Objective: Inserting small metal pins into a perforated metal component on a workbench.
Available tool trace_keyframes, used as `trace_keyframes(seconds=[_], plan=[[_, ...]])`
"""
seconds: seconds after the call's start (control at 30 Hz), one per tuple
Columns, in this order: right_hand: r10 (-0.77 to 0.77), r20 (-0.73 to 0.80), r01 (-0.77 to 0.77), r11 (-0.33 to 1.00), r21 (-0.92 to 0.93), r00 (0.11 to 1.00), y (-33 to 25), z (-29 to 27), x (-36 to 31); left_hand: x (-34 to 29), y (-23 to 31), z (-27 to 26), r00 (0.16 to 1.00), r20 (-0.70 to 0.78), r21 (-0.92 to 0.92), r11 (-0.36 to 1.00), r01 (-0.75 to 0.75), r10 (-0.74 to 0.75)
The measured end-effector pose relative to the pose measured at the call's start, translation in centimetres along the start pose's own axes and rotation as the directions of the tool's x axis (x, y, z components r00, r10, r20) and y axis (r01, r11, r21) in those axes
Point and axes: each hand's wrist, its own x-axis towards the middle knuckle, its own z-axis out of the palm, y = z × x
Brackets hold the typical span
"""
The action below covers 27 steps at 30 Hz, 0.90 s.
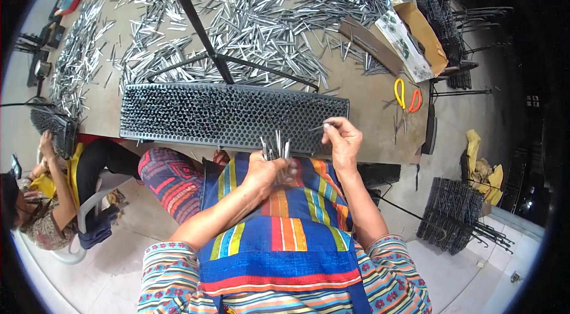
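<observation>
My left hand [265, 170] is closed round a bundle of slim metal strips [276, 146], their ends sticking up above the fist. Thumb and fingers of my right hand [344, 140] pinch one thin dark strip [317, 128] over the right end of a long black perforated rack [285, 113]. The rack lies along the table's near edge, in front of both hands. Strips crowd the holes over its left and middle parts; toward the right many round holes show bare. A black bar with a forked foot rises from the rack's far edge.
Loose metal strips [237, 23] cover much of the table [380, 112]. Scissors [406, 100] with yellow and orange handles lie right, below an open cardboard box [424, 35]. A co-worker [44, 201] sits left at another rack [54, 127]. Black racks [451, 213] stand lower right.
</observation>
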Motion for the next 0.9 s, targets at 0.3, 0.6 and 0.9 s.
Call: trace_keyframes(seconds=[0.3, 0.6, 0.9], plan=[[-0.310, 0.048, 0.313, 0.923, -0.225, 0.950, 0.9, 1.8, 3.5, -0.3, 0.1, 0.4, 1.000, -0.003, 0.008, 1.000, 0.020, -0.020], [-0.484, 0.175, 0.493, 0.677, -0.546, 0.858, 0.6, 2.6, 4.5, 0.3, 0.3, 0.8, 1.000, -0.021, 0.003, 1.000, -0.003, 0.003], [-0.381, 0.187, 0.414, 0.693, -0.590, 0.905, -0.4, 3.0, 4.7, 0.4, 0.3, 0.6, 0.999, -0.036, 0.007, 1.000, -0.011, 0.011]])
